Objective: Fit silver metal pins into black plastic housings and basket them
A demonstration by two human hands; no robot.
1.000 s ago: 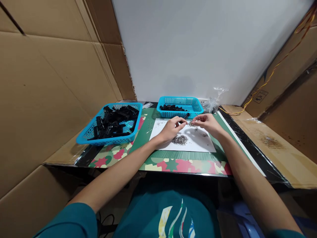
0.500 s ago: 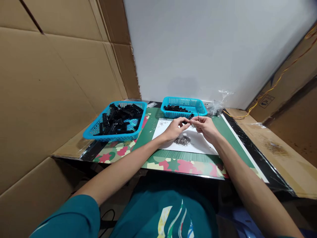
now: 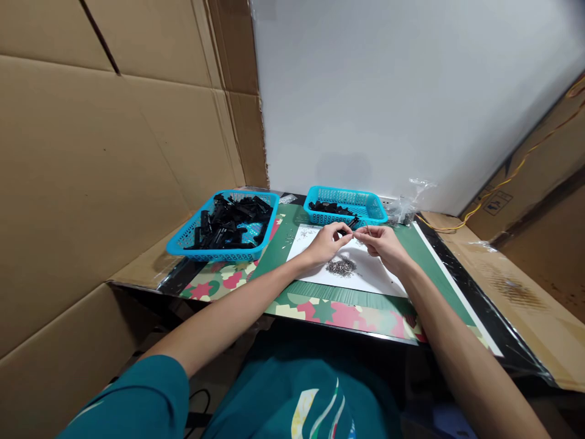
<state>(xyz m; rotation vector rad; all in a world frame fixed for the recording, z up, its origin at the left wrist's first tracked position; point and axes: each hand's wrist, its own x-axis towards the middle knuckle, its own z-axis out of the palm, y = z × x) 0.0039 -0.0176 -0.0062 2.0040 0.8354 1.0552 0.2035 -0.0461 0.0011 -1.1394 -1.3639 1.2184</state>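
Observation:
My left hand [image 3: 328, 244] is closed, thumb and fingers pinching a small black plastic part [image 3: 353, 222] whose end sticks up past the fingertips. Right beside it, the fingertips of my right hand [image 3: 382, 244] are pinched together, nearly touching the left ones. A thin brownish tool [image 3: 367, 227] stands up out of the right fingers; its exact kind is too small to make out. Below both hands, a pile of tiny metal pins [image 3: 340, 267] lies on a white sheet [image 3: 315, 274]. What is between the two sets of fingertips is hidden.
A blue basket [image 3: 176, 249] full of black plastic parts stands on the left. Behind my hands is a smaller blue basket [image 3: 381, 213] with more black pieces. Clear plastic bags [image 3: 404, 210] lie beside it. Cardboard walls [image 3: 137, 152] flank the green mat [image 3: 286, 228].
The whole view has shifted, so the table sits slightly lower and farther right. Both hands stay together over the sheet, still gripping the black part and thin tool.

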